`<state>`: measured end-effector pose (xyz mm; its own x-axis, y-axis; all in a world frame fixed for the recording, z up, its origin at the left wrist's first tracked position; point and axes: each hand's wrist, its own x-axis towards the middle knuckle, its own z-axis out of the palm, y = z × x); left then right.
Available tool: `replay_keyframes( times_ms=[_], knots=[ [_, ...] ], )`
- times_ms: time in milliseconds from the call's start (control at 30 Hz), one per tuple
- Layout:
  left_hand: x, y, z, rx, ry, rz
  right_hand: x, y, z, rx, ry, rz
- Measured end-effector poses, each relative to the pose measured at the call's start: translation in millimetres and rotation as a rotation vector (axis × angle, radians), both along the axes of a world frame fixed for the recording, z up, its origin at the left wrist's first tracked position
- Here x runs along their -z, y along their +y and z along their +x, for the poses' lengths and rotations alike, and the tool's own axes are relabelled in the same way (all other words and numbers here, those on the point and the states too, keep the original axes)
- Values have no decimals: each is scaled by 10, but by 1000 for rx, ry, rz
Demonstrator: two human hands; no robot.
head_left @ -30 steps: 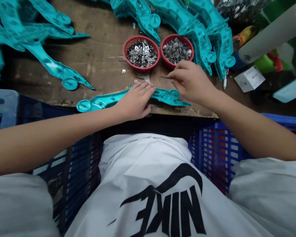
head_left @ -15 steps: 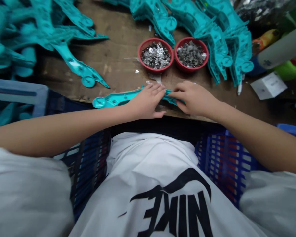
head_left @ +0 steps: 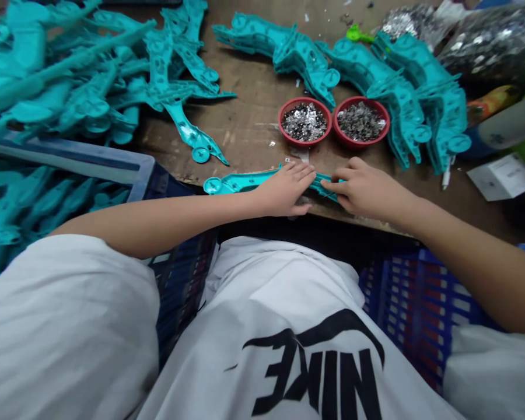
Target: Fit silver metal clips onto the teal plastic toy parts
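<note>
The long teal piece (head_left: pixel 244 183) lies left to right along the table (head_left: pixel 249 137) edge, round end (head_left: pixel 213 186) pointing left. The left hand (head_left: pixel 287 189) lies open on it — the right hand (head_left: pixel 365 189) is curled beside, I can't tell if gripping. Two red bowls (head_left: pixel 305 143) (side by side) hold shiny bits (head_left: pixel 304 121), and a blue crate (head_left: pixel 143 175) holds more teal pieces (head_left: pixel 52 198)

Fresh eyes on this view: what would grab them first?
Probably the teal heap on the left of the table. Next, two red bowls of shiny metal bits, side by side right of centre. Then the teal strip at the near edge, under the left hand, with the right hand further right.
</note>
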<state>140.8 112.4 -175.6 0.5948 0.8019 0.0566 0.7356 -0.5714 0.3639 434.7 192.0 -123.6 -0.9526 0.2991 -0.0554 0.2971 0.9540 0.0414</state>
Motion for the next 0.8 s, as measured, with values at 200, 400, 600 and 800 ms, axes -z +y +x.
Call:
replay_keyframes(
  times_ms=[200, 400, 600, 800],
  knots=[
    [0, -9, -44, -8, -22, -3, 6, -113, 4, 42, 37, 26],
    [-26, 7, -47, -22, -21, -58, -10, -127, -35, 35, -3, 28],
    [-45, -16, -36, -57, -17, -75, -68, -93, -41, 71, -3, -90],
    [-99, 7, -63, -70, -28, -95, 129, 284, 154, 392, 86, -216]
  ],
)
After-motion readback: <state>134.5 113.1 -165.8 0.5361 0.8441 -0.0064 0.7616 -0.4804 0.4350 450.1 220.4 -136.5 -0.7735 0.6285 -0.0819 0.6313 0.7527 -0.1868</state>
